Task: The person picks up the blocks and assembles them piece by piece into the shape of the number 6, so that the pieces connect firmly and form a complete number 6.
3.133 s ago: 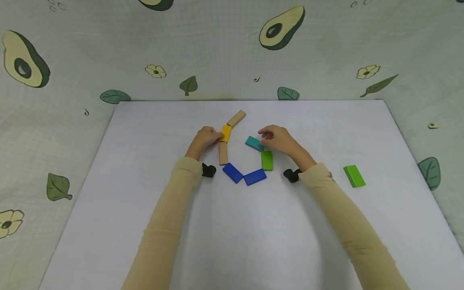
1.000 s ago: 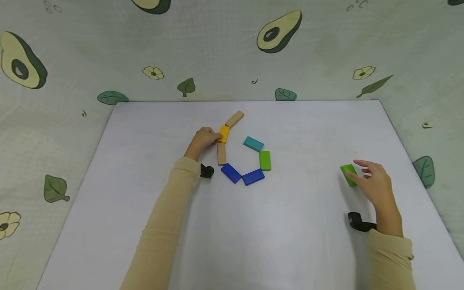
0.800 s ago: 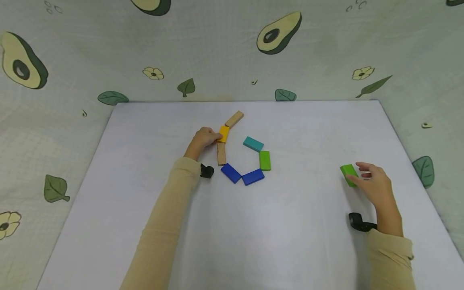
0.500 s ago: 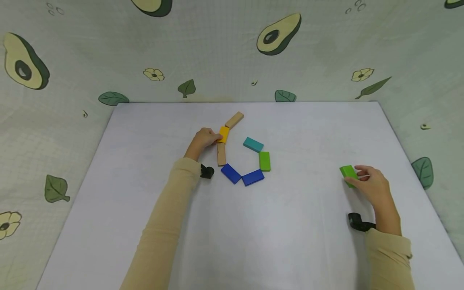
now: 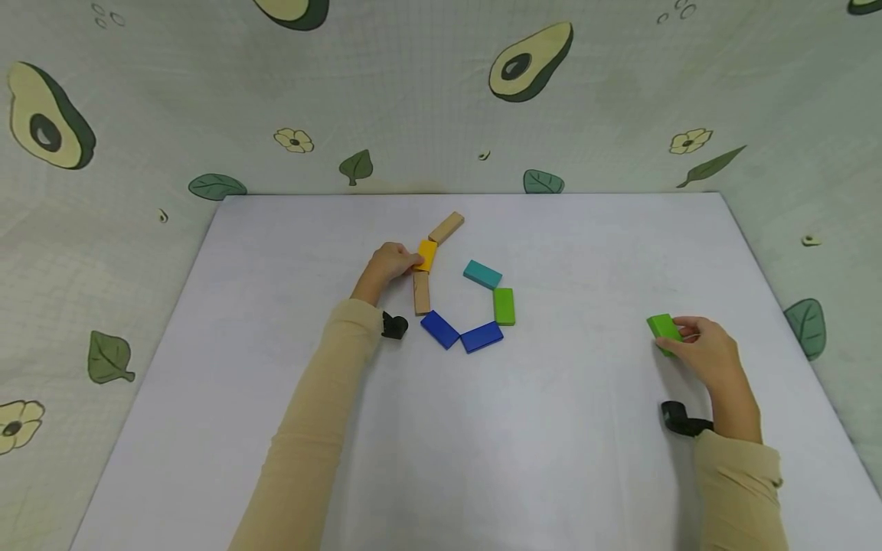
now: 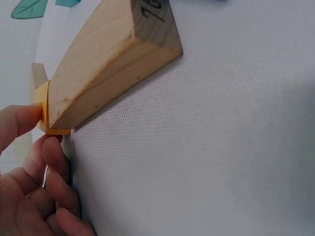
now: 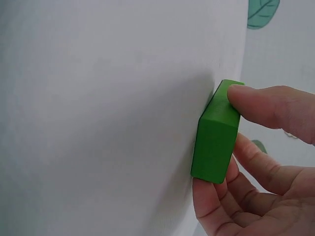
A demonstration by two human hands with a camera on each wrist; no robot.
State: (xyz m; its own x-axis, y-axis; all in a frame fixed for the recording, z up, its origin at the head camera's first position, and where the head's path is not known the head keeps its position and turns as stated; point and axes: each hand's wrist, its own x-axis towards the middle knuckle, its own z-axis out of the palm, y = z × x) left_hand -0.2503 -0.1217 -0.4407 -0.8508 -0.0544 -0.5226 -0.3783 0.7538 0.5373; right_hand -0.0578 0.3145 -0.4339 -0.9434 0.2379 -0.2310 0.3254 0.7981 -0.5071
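In the head view my left hand [image 5: 389, 262] pinches a yellow wooden block [image 5: 429, 249] lying flat on the white table. The left wrist view has the thumb on one side of that block and a fingertip under its edge, with a plain wooden block [image 6: 98, 69] butting against it. Far to the right, my right hand [image 5: 710, 356] grips a green block [image 5: 661, 327] by its long sides. Seen from the right wrist, the thumb presses one face of the green block [image 7: 214, 147] while fingers curl around the opposite side, partly hidden behind it.
A curved row runs through the table's middle: a plain block [image 5: 446, 227] at the far end, another plain block [image 5: 421, 294], two blue blocks [image 5: 439, 330], a second green block [image 5: 504, 306] and a teal block [image 5: 482, 274]. Avocado-print cloth [image 5: 427, 92] surrounds the white table [image 5: 537, 428].
My right hand has left the teal block and travelled right to the lone green block, its fingers closing around it. The left hand stays on the yellow block.
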